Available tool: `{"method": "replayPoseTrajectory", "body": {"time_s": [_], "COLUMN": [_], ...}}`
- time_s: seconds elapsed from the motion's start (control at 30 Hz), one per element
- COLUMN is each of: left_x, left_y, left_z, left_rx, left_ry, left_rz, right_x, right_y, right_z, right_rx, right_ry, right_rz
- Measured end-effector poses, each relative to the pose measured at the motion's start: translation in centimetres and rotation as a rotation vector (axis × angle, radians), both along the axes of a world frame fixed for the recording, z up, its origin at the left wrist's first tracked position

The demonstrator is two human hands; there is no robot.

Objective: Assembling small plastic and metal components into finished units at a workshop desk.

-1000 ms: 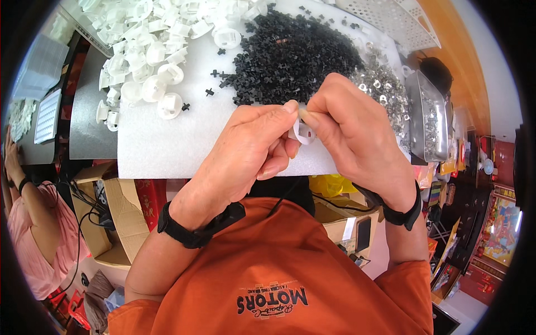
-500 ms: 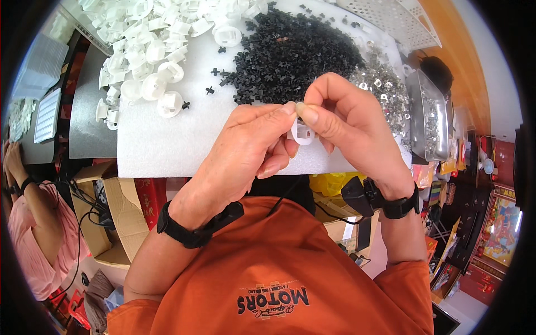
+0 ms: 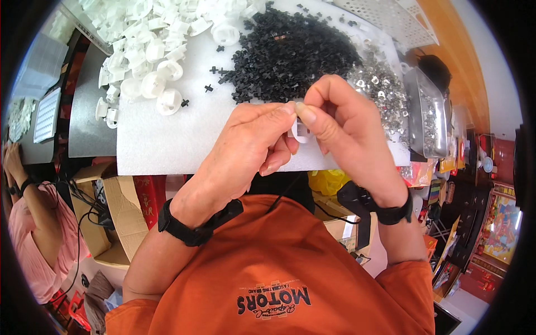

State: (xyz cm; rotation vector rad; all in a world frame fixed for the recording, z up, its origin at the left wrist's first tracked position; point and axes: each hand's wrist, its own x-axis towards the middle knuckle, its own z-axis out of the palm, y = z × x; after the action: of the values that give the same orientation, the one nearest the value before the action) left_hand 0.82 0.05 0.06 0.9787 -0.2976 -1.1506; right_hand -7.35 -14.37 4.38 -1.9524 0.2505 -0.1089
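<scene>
A white plastic part with a round rim (image 3: 301, 134) is held between my hands above the near part of the white foam sheet (image 3: 167, 148). My left hand (image 3: 251, 134) grips it from the left, thumb and fingers closed. Thumb and forefinger of my right hand (image 3: 338, 114) are pinched together at its top edge. Whether a small piece sits inside that pinch is hidden by the fingertips. Just beyond my hands lies a heap of small black cross-shaped pieces (image 3: 290, 56).
White plastic parts (image 3: 151, 44) are piled at the far left. Small metal pieces (image 3: 379, 89) lie right of the black heap, beside a metal tray (image 3: 430, 114). A white perforated basket (image 3: 391, 19) stands at the back. Below left are a cardboard box (image 3: 120, 218) and another person's arm (image 3: 36, 206).
My right hand has turned slightly, covering more of the white part. My right wrist has shifted a little to the left. The left hand has barely moved.
</scene>
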Motion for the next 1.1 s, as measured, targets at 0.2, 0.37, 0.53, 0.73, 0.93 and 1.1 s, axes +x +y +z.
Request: {"method": "replayPoseTrajectory", "body": {"time_s": [0.2,0.37,0.53,0.73,0.93,1.1], "left_x": [0.2,0.2,0.2,0.2,0.4,0.3], "left_y": [0.0,0.0,-0.1,-0.2,-0.1,0.0], "left_z": [-0.1,0.2,0.2,0.4,0.3,0.4], "left_rx": [0.033,0.034,0.042,0.007,0.041,0.025], "left_ry": [0.002,0.028,0.04,0.046,0.078,0.069], "left_rz": [-0.007,-0.001,0.015,0.019,0.021,0.008], "right_x": [0.2,-0.3,-0.2,-0.2,-0.2,-0.6], "right_y": [0.3,0.5,0.1,0.2,0.6,0.2], "right_z": [-0.9,-0.6,-0.9,-0.8,-1.4,-1.5], "right_rx": [-0.446,-0.543,-0.523,-0.315,-0.559,-0.534], "right_ry": [-0.313,-0.405,-0.398,-0.26,-0.437,-0.449], "right_rz": [0.073,0.109,0.089,0.006,0.059,0.051]}}
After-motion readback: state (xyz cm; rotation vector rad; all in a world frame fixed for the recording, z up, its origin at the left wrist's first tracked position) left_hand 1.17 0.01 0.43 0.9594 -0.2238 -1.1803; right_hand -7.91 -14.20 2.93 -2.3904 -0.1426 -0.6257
